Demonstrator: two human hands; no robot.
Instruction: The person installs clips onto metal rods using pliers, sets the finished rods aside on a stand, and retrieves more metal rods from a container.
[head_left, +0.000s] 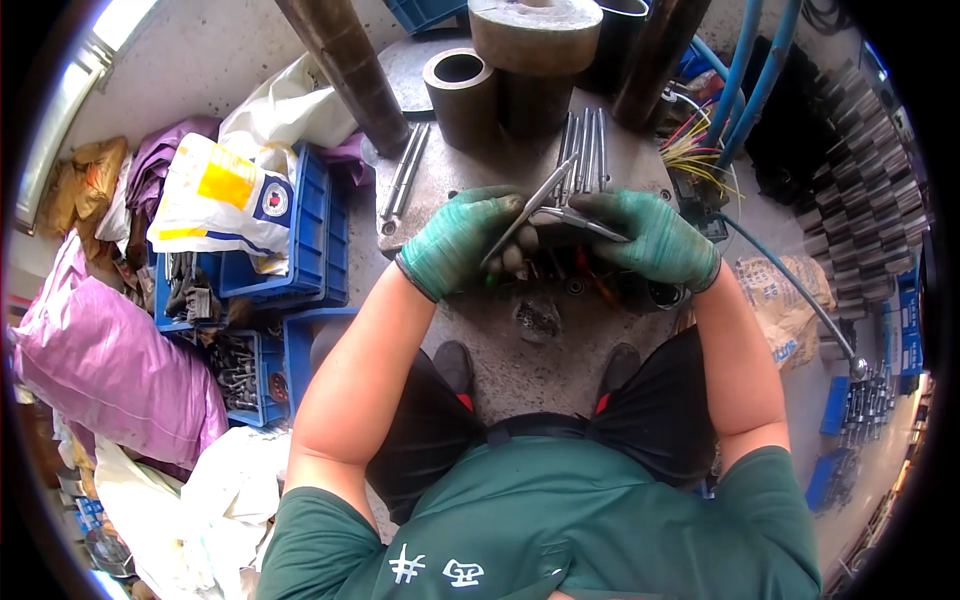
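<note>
Both my hands wear green gloves over a grey metal work table. My left hand grips a thin metal rod that slants up to the right. My right hand holds another thin metal rod, lying nearly level and crossing the first one between the hands. Behind the hands a row of several similar rods lies on the table. Two more rods lie at the table's left side.
Thick metal cylinders and a large round block stand at the table's back. Blue crates with parts and bags sit on the left, a purple sack beside them. Blue hoses and coloured wires run on the right.
</note>
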